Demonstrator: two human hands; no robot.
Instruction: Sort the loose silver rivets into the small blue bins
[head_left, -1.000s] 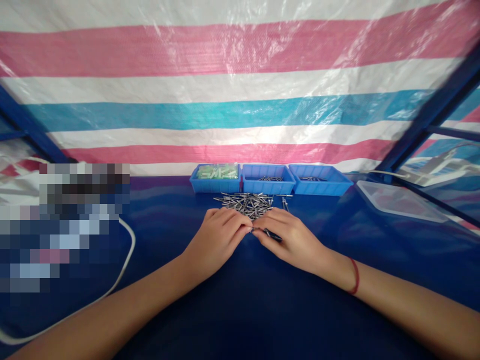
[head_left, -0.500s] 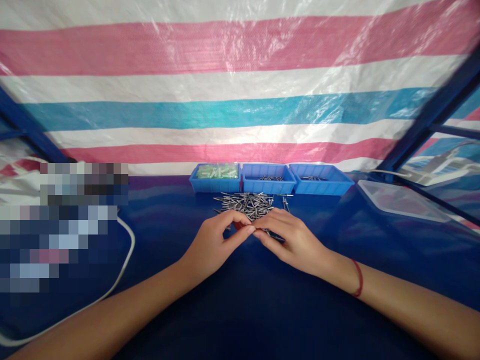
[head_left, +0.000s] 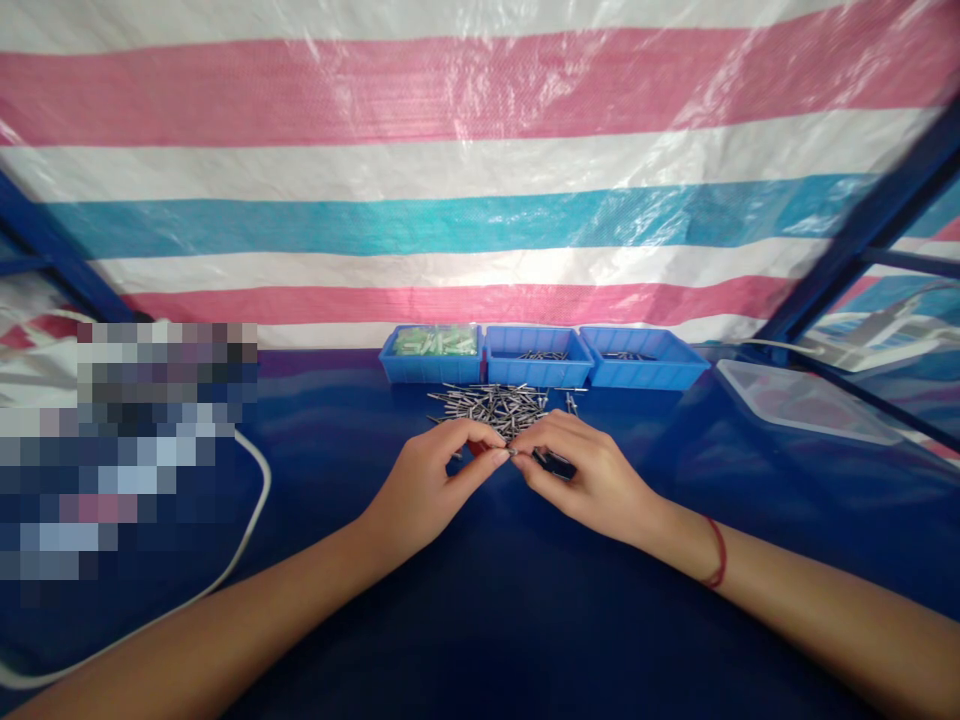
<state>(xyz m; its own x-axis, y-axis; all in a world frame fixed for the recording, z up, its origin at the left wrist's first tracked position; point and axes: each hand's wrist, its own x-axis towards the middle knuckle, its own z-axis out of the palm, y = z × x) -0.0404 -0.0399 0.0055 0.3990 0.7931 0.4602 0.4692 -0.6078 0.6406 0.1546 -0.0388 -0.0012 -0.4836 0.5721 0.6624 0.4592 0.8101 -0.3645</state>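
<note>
My left hand (head_left: 439, 485) is closed in a pinch, thumb against forefinger, on a small metal pin (head_left: 513, 452). From the other side my right hand (head_left: 589, 470) pinches the same piece between thumb and forefinger. Only a short bit of it shows between the fingertips, and its full shape is hidden. Just behind the hands lies a loose pile of thin metal pins (head_left: 491, 402), shaped rather like rivets. My fingers cover the pile's near edge.
Three blue bins stand in a row behind the pile: the left bin (head_left: 433, 372) holds pale green pieces, the middle bin (head_left: 536, 374) and right bin (head_left: 651, 374) metal pins. A clear plastic lid (head_left: 802, 405) lies right. A white cable (head_left: 259, 500) curves across the left.
My right fingertips have drawn slightly away from the left ones, and a bit of the metal pin now shows between them. The pile and bins stay put.
</note>
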